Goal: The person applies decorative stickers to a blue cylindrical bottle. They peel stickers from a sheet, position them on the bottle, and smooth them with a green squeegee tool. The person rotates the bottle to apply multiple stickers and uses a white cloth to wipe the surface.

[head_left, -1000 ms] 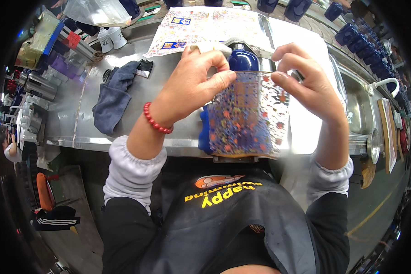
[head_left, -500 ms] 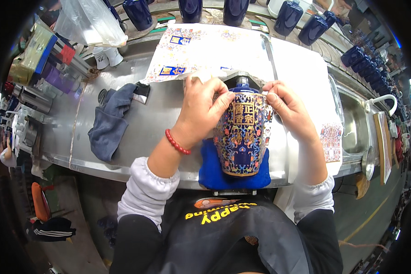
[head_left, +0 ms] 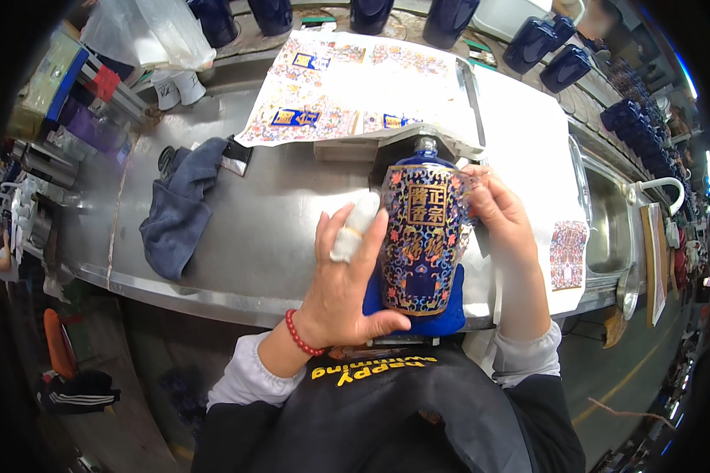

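Note:
A dark blue bottle (head_left: 424, 156) lies neck-away on a blue pad (head_left: 446, 317) at the bench's front edge. A colourful floral decal (head_left: 416, 260) with gold characters covers its upper face. At the bottle's right shoulder, my right hand (head_left: 503, 211) pinches the decal's loose edge, which stands out from the side. My left hand (head_left: 341, 276) is open along the bottle's left side, fingers spread and thumb near the base. White wrapping covers part of its fingers. Whether the left thumb touches the bottle I cannot tell.
Beyond the bottle lies a large decal sheet (head_left: 402, 83), its near edge raised. A grey-blue cloth (head_left: 177, 217) rests on the steel bench at left. Several blue bottles (head_left: 564, 69) stand along the far side. A sink (head_left: 607, 213) is at right.
My left hand has let go of the decal's upper left edge, moved down and nearer me, and spread its fingers. The right hand keeps its pinch at the right shoulder.

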Demonstrator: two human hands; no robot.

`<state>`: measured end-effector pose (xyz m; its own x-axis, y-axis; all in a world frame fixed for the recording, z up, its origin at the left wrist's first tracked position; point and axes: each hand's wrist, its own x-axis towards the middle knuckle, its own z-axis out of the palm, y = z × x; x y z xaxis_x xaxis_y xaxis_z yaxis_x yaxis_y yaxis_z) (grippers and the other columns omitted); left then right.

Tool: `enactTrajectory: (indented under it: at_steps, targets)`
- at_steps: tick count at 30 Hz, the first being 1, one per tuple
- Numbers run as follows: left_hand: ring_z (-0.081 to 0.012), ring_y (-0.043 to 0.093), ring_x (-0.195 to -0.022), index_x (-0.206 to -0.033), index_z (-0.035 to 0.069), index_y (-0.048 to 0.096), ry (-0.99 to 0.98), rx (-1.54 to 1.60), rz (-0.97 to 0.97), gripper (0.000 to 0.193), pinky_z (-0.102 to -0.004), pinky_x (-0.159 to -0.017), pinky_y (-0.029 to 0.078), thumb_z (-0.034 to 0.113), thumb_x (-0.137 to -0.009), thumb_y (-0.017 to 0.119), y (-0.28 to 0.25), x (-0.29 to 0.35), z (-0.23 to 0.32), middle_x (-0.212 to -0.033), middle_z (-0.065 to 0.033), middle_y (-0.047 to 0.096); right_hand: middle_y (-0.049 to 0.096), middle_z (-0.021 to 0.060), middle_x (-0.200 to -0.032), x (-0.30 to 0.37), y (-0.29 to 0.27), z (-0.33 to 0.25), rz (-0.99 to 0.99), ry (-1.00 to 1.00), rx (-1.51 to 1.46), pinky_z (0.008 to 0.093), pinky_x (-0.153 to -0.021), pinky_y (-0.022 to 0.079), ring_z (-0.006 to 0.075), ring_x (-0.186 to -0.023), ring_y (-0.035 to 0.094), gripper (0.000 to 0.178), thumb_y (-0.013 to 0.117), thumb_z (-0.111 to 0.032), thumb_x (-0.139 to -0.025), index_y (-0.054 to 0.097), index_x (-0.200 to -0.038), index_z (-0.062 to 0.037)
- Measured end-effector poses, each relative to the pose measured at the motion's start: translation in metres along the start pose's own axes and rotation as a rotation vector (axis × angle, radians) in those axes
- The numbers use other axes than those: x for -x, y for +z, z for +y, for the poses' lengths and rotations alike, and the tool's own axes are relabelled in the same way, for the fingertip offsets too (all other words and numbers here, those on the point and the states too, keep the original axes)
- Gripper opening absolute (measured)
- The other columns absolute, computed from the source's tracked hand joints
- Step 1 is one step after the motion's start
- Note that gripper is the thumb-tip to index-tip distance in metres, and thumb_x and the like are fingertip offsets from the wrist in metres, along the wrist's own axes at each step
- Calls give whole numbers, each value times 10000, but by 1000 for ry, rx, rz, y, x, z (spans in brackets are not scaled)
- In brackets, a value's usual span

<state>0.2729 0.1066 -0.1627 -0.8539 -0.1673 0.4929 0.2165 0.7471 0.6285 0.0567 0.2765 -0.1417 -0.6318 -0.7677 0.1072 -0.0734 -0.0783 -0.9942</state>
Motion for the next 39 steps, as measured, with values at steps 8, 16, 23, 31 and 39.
enactTrajectory:
  at_steps: [8, 16, 23, 31, 39]
  targets:
    - [-432, 253, -1446, -1521, 116, 441, 16, -338, 161, 1052, -684, -1179, 23, 476, -635, 878, 6, 16, 16, -1502, -158, 418, 558, 108, -1247, 19, -1, 5, -29, 34, -48, 309, -979, 422, 172, -1170, 508, 257, 729, -268, -947, 662, -989, -23]
    - [-444, 311, -1411, -1470, 159, 543, -51, 49, 56, 743, -629, -1189, 31, 649, -913, 580, -5, 4, 15, -1459, -214, 499, 705, 65, -1098, 28, 3, 5, 59, 246, -249, 288, -880, 517, 126, -956, 653, 297, 653, -148, -999, 624, -1243, 19]
    - [-501, 307, -1382, -1560, 209, 422, -179, 24, 38, 764, -698, -1125, 115, 663, -950, 494, 16, 0, 11, -1517, -299, 387, 709, 88, -1135, 28, 4, -7, 84, 249, -226, 288, -839, 553, 129, -964, 682, 281, 614, -125, -1009, 614, -1249, 20]
    - [-525, 302, -1412, -1555, 106, 405, -143, 57, 100, 824, -641, -1172, 46, 654, -951, 526, 13, -3, 2, -1489, -247, 483, 716, 96, -1120, 27, 2, -14, 68, 289, -217, 281, -843, 555, 131, -958, 689, 273, 599, -110, -1005, 614, -1241, 27]
    - [-527, 323, -1390, -1582, 77, 333, -196, 61, 145, 876, -682, -1150, 108, 643, -946, 539, 24, -14, 3, -1448, -268, 499, 715, 102, -1128, 25, -1, -17, 131, 306, -154, 293, -874, 550, 137, -980, 688, 271, 612, -108, -992, 624, -1227, 27]
